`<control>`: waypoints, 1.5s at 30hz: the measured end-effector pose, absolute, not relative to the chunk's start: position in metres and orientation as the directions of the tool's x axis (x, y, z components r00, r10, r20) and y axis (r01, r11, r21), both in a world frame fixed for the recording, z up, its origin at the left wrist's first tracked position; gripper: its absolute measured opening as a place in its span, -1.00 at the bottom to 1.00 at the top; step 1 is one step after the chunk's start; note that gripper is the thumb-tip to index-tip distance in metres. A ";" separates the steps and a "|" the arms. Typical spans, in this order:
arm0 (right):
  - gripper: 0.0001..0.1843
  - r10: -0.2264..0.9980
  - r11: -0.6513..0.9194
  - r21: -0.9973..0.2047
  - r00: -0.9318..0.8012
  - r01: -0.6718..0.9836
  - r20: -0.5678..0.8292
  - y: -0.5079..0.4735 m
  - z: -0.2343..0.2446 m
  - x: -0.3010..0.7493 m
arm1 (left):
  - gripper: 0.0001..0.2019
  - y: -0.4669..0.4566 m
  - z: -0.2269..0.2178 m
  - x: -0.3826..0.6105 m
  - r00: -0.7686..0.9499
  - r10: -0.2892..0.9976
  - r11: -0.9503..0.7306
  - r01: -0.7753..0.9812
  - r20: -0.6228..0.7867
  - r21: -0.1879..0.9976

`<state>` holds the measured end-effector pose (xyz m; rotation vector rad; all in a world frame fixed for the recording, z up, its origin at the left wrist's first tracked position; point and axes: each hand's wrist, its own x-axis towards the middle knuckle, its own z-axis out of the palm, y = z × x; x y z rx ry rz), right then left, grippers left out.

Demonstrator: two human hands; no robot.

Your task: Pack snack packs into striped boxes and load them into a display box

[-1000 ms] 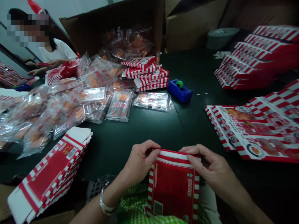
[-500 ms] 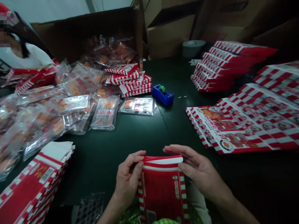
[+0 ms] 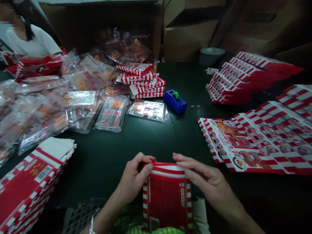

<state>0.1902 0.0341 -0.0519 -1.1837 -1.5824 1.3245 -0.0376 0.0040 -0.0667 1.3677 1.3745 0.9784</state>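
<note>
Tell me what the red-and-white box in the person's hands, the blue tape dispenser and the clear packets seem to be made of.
The red-and-white box, between the left hand and right hand, looks like printed paperboard: thin walls, crisp folds, slight sheen. The blue tape dispenser looks like smooth moulded plastic. The clear packets look like plastic film, with crinkled highlights and visible contents.

This is a small packing workshop, with work spread across a dark green surface (image 3: pixel 104 172). Ahead and left of the left hand (image 3: pixel 133 180) and right hand (image 3: pixel 207 177), clear plastic bags of orange snacks (image 3: pixel 112 113) are piling up. Flat red-and-white printed cardboard cartons (image 3: pixel 258 139) are lying stacked beside both hands, a blue tape dispenser (image 3: pixel 175 101) is sitting ahead, and brown corrugated cardboard boxes (image 3: pixel 187 39) are standing beyond.
</note>
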 end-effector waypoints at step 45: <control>-0.89 0.835 0.102 -0.919 -0.535 0.380 -0.129 0.080 -0.024 0.183 | -0.73 0.051 -0.011 -0.029 0.487 0.863 -0.235 0.619 -0.132 0.749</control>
